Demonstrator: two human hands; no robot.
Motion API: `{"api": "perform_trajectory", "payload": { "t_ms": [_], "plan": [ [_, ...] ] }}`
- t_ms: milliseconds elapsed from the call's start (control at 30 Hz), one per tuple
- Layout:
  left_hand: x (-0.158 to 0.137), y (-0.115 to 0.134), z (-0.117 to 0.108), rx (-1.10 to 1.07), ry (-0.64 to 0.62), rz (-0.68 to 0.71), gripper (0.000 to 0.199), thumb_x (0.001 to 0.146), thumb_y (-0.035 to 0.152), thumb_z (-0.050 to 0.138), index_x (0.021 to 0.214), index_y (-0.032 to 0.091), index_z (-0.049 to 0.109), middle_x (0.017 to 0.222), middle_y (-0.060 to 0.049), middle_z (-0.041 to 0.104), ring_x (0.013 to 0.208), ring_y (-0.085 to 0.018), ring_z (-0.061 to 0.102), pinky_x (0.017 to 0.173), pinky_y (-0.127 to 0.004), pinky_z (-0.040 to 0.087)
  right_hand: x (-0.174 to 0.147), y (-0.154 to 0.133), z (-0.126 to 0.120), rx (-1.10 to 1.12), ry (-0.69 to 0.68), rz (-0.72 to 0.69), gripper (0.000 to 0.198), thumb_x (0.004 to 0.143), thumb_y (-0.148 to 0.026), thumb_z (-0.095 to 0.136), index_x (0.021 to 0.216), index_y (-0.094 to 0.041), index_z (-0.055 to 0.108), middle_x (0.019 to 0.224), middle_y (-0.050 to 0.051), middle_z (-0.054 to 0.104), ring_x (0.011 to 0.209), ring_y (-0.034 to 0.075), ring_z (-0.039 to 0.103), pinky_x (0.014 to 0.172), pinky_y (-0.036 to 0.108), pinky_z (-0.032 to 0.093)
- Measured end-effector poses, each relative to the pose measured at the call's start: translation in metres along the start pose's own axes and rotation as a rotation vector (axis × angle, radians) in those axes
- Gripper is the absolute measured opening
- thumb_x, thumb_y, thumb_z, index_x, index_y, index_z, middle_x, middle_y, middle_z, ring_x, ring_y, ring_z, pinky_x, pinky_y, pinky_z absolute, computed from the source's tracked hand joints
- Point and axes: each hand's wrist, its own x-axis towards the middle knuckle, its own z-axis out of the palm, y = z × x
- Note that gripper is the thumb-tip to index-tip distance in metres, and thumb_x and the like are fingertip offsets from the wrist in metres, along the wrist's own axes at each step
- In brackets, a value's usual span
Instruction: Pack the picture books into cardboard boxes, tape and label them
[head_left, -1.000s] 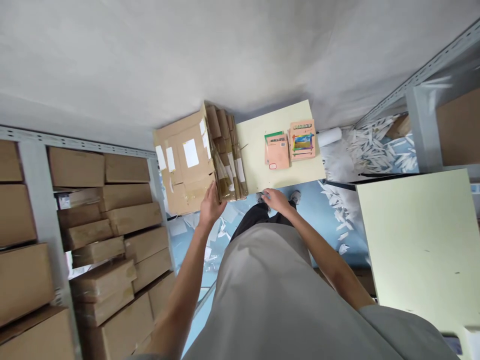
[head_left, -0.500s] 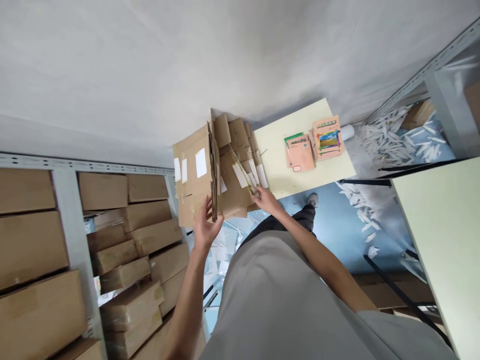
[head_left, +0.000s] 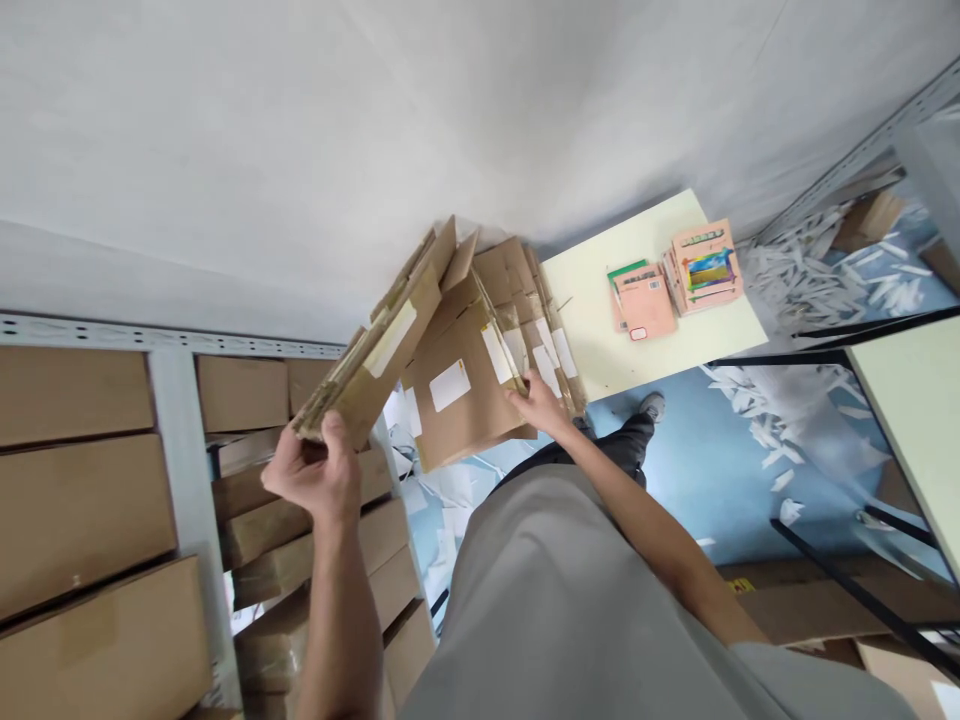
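My left hand (head_left: 319, 468) grips the lower edge of a bundle of flattened cardboard boxes (head_left: 394, 335), which is tilted up and to the left. My right hand (head_left: 541, 404) is closed on the near edge of another flattened cardboard box (head_left: 466, 385) with white labels. Behind that hand, more folded cardboard (head_left: 510, 275) leans in a row on the left end of the pale table (head_left: 581, 290). On the table's right part lie pink booklets (head_left: 646, 305) and a second booklet stack (head_left: 705, 268) with a colourful cover.
At left, a metal rack (head_left: 184, 460) holds several closed cardboard boxes (head_left: 79, 495). A grey wall (head_left: 375, 130) rises behind the table. White paper scraps (head_left: 791, 290) litter the blue floor (head_left: 675, 470). Another pale tabletop (head_left: 919, 400) stands at the right.
My left hand has swung left, tipping the cardboard bundle away and uncovering a labelled flattened box. My right hand stays at the cardboard edges. The view has shifted slightly left.
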Motion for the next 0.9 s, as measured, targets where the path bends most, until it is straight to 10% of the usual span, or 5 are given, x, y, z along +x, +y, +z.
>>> {"api": "perform_trajectory", "payload": {
  "t_ms": [233, 400, 600, 767, 900],
  "plan": [
    [-0.017, 0.004, 0.004, 0.004, -0.031, 0.126, 0.039, 0.098, 0.051, 0.069, 0.107, 0.014, 0.08, 0.077, -0.002, 0.07, 0.062, -0.014, 0.058, 0.062, -0.027, 0.049, -0.034, -0.088, 0.046, 0.241, -0.094, -0.098, 0.036, 0.093, -0.052, 0.069, 0.092, -0.03, 0.041, 0.078, -0.006, 0.055, 0.077, 0.022, 0.061, 0.071, 0.032, 0.043],
    [-0.034, 0.013, 0.006, -0.053, -0.247, 0.246, 0.043, 0.1, 0.053, 0.071, 0.126, 0.02, 0.078, 0.116, -0.013, 0.081, 0.109, -0.029, 0.078, 0.1, -0.04, 0.063, -0.044, -0.106, 0.035, 0.366, -0.054, -0.11, 0.036, 0.095, -0.053, 0.068, 0.091, -0.03, 0.041, 0.085, -0.004, 0.057, 0.083, 0.022, 0.062, 0.08, 0.035, 0.049],
    [-0.06, 0.022, 0.029, -0.033, -0.579, 0.389, 0.079, 0.092, 0.052, 0.082, 0.161, 0.024, 0.057, 0.154, -0.019, 0.066, 0.146, -0.039, 0.063, 0.124, -0.055, 0.053, -0.047, -0.082, 0.016, 0.411, -0.06, -0.098, 0.037, 0.095, -0.056, 0.073, 0.095, -0.029, 0.047, 0.091, -0.003, 0.063, 0.09, 0.021, 0.067, 0.084, 0.035, 0.056],
    [-0.067, 0.016, 0.04, -0.002, -0.462, 0.338, 0.059, 0.099, 0.028, 0.066, 0.158, 0.026, 0.062, 0.15, -0.015, 0.07, 0.144, -0.033, 0.066, 0.126, -0.05, 0.052, -0.018, -0.025, -0.011, 0.476, -0.209, -0.026, 0.04, 0.107, -0.064, 0.057, 0.102, -0.025, 0.064, 0.105, 0.004, 0.075, 0.104, 0.022, 0.074, 0.085, 0.033, 0.065],
    [-0.051, 0.018, 0.031, 0.024, -0.311, 0.305, 0.052, 0.099, 0.031, 0.07, 0.151, 0.024, 0.067, 0.144, -0.014, 0.074, 0.136, -0.03, 0.071, 0.122, -0.046, 0.055, 0.001, 0.037, -0.037, 0.318, -0.162, 0.362, 0.035, 0.099, -0.053, 0.078, 0.087, -0.022, 0.066, 0.088, 0.007, 0.076, 0.097, 0.027, 0.078, 0.079, 0.036, 0.067]
  ]
}}
